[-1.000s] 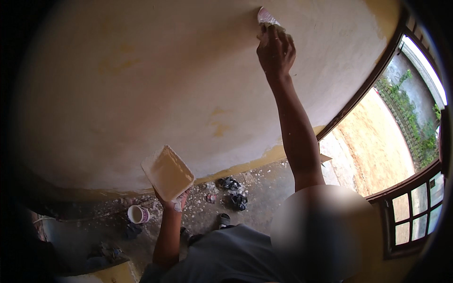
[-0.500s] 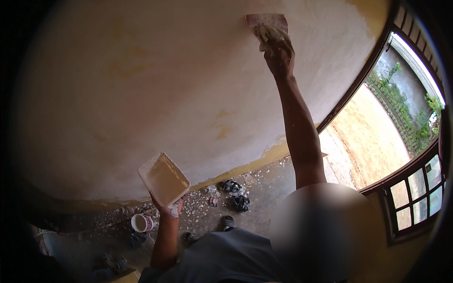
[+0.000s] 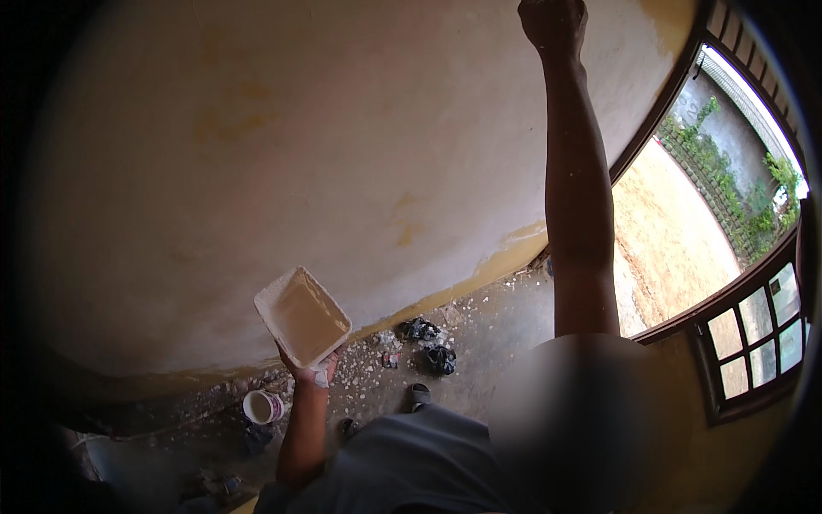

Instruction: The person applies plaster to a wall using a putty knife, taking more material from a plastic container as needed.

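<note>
My left hand [image 3: 306, 371] is closed round the bottom of a pale rectangular tub [image 3: 267, 310], tilted with its opening toward me and smeared inside with cream-coloured putty. At the top edge of the view, my right hand [image 3: 555, 26] is raised high against the wall, its fingers curled. The putty knife it held half a second ago lies beyond the picture's edge, so its blade is hidden. In front of me stretches a wall [image 3: 325, 163] coated in whitish putty, with yellow patches showing through and a yellow strip along its foot.
Putty crumbs litter the grey floor [image 3: 488, 343]. Black plastic bags [image 3: 439, 360] and a white bucket [image 3: 262, 407] lie near the wall's foot. To the right is an open doorway [image 3: 676, 223] onto bare ground, with a paned window [image 3: 758, 334] beside it.
My right hand has moved up and slightly right along the wall, carrying the putty knife out of view. The tub in my left hand has shifted only slightly.
</note>
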A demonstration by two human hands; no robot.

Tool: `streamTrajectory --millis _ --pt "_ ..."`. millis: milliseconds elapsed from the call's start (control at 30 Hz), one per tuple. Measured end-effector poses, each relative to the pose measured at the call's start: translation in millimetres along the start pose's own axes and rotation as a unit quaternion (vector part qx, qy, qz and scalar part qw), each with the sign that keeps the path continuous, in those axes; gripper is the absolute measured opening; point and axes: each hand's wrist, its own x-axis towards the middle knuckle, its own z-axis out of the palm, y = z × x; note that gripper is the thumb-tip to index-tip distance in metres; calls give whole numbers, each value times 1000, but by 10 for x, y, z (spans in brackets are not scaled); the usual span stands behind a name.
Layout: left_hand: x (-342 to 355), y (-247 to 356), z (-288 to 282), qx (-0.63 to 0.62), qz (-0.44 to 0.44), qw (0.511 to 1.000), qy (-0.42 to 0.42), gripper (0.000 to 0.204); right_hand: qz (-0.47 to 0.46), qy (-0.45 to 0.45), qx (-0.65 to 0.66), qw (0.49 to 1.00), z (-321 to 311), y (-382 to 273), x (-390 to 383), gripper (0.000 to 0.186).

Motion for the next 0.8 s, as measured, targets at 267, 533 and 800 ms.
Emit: streamTrajectory --millis 267,533,800 --pt "100 -133 71 -27 -46 999 7 54 168 -241 -134 946 -797 -477 -2891 37" --pt "168 -160 72 -28 -16 999 -24 47 631 -271 453 569 -1472 -2150 -2545 62" --pt "202 -250 -86 40 -63 997 30 53 387 -481 283 734 -1291 -2954 -2527 59"
